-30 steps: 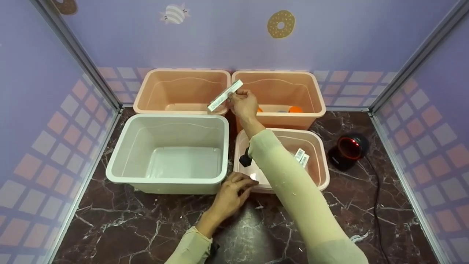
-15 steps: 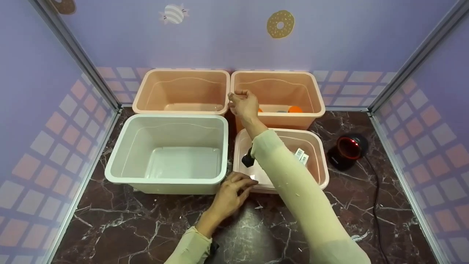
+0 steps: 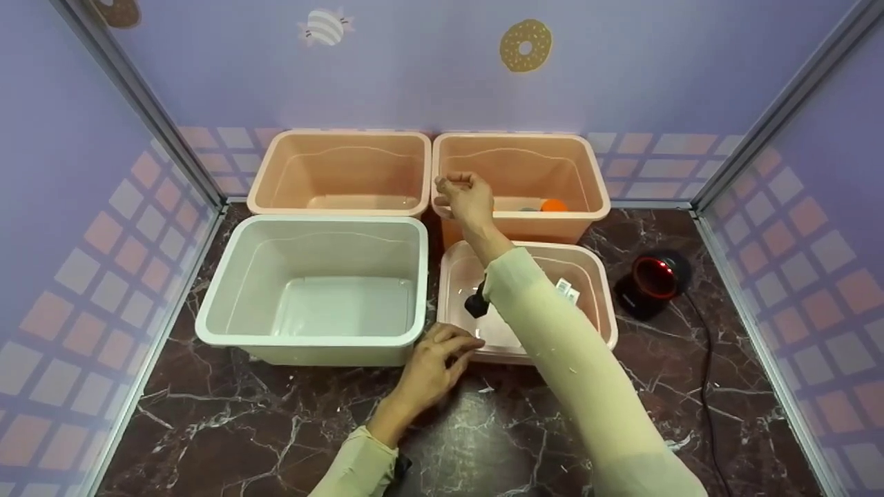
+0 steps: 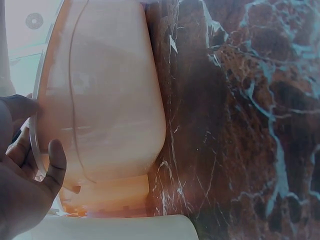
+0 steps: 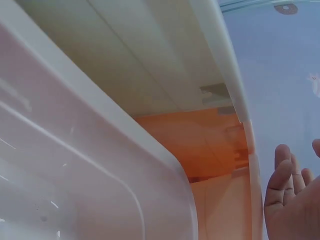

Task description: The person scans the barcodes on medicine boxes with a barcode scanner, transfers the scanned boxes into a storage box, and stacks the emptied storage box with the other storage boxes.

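At the front left corner of the light pink bin (image 3: 452,257), my left hand (image 3: 431,362) holds the rim. In the left wrist view its fingers lie over the rim and its thumb (image 4: 56,162) is on the outer side. My right hand (image 3: 471,206) hovers over the left edge of the back right orange bin (image 3: 587,148) with nothing in its loosely bent fingers. Beside it stands the back left orange bin (image 3: 352,169). Small white boxes with barcodes (image 3: 565,290) lie in the pink bin, partly hidden by my right sleeve.
A large white bin (image 3: 311,340) stands at the front left. Orange round things (image 3: 554,206) lie in the back right bin. A black scanner (image 3: 652,279) with a red glow and a cable (image 3: 706,386) stands at the right. Patterned walls enclose the marbled table (image 3: 276,428).
The long narrow white box has left my right hand over the back left bin and is out of sight. That hand has shifted slightly right. My left hand stays at the rim.
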`<action>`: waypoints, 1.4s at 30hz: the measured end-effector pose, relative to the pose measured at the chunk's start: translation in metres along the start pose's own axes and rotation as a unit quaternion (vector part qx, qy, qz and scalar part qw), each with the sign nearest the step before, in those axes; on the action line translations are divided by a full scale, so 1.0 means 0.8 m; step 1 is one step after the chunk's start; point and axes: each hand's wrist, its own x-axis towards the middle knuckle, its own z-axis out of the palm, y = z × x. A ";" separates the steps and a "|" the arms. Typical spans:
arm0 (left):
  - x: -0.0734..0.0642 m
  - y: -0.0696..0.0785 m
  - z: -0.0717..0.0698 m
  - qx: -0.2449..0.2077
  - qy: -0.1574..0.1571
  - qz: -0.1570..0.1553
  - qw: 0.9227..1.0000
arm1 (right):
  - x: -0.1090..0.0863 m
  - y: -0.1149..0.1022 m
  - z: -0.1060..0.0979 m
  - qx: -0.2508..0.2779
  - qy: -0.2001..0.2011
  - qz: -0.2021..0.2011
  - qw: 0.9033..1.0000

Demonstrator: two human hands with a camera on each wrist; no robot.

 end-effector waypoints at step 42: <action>0.001 0.001 -0.001 -0.001 -0.009 -0.017 1.000 | -0.054 -0.014 -0.086 -0.052 -0.056 -0.032 0.997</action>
